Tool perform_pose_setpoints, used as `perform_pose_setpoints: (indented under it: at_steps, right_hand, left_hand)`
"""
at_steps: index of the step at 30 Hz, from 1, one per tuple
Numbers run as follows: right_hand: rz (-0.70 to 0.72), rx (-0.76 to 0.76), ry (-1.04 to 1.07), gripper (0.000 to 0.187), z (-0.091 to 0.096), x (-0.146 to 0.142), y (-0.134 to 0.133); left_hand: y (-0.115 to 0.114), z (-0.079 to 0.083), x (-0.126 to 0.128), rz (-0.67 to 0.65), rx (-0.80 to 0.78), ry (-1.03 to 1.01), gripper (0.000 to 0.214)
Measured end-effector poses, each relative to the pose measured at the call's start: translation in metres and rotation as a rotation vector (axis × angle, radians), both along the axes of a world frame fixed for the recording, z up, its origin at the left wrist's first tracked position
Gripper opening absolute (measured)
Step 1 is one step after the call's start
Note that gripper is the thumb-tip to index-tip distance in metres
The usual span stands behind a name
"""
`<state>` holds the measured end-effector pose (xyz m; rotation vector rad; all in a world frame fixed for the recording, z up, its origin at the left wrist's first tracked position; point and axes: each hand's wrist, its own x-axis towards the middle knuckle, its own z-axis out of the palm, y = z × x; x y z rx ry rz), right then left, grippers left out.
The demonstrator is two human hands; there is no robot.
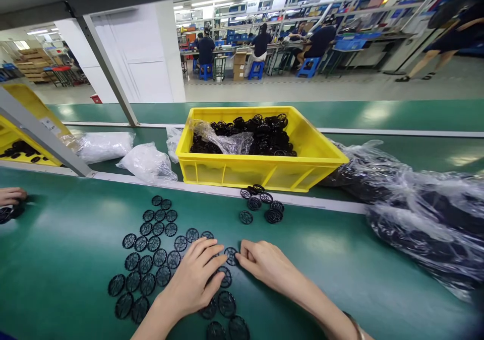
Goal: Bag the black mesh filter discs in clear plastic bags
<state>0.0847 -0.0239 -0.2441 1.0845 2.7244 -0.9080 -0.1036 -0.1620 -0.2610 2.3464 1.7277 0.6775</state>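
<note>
Flat black spoked plastic rings (159,257) lie in rough rows on the green work surface. My left hand (194,274) rests palm down over the right part of these rows, fingers stretched out, partly hiding some rings beneath. Just right of its fingertips, my right hand (260,262) is closed with curled fingers. Its thumb tip meets the edge of one black spoked ring (231,256), which lies on the surface. Another ring (226,277) shows by my left thumb. A loose heap of rings (273,215) sits farther back, before the yellow bin (260,171).
The bin holds many black rings and a clear plastic bag (227,141). White plastic bags (147,162) lie left of it; large clear bags of black parts (427,214) lie right. Another person's hand (12,196) is at the left edge. A slanted metal post (45,133) stands left.
</note>
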Motion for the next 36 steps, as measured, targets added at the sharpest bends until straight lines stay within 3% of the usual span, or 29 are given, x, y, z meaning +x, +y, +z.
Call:
perform_pose_setpoints:
  at_steps: [4,7,10,12,14,19,24,28,31,34,36]
  right_hand:
    - [-0.010,0.073,0.088,0.025,-0.003,0.002,0.012]
    - [-0.081,0.280,0.265,0.015,-0.015,0.010,0.032]
    - [-0.021,0.489,0.398,0.018,-0.029,0.015,0.050]
    - [0.033,0.520,0.420,0.018,-0.033,0.016,0.054]
    - [0.006,0.438,0.424,0.020,-0.032,0.014,0.051]
    - [-0.101,-0.049,0.396,0.020,-0.021,0.008,0.030]
    - [-0.058,-0.010,0.379,0.018,-0.022,0.001,0.009]
    - [-0.002,-0.031,0.345,0.020,-0.017,0.002,0.010]
    - [-0.058,0.112,0.365,0.021,-0.013,0.010,0.028]
    - [-0.112,0.424,0.395,0.022,-0.013,0.020,0.056]
    - [-0.111,0.596,0.378,0.024,-0.015,0.026,0.073]
  left_hand:
    - [0.001,0.003,-0.001,-0.029,-0.063,0.042,0.038]
    - [0.001,0.003,0.001,-0.014,-0.069,0.034,0.032]
    - [0.001,0.002,0.003,0.017,-0.050,0.000,0.025]
    - [0.001,0.002,0.003,0.031,-0.039,-0.022,0.021]
    - [0.001,0.001,0.003,0.042,-0.027,-0.035,0.019]
    - [0.001,-0.002,0.000,0.070,-0.013,-0.023,0.017]
    - [0.001,-0.008,-0.007,0.122,-0.018,0.033,0.018]
    - [0.000,-0.006,-0.009,0.163,0.025,0.066,0.023]
    - [0.000,0.000,-0.002,0.057,-0.002,0.113,0.039]
    - [0.000,0.004,0.004,-0.061,-0.072,0.144,0.053]
    - [0.001,0.002,0.004,-0.056,-0.103,0.146,0.057]
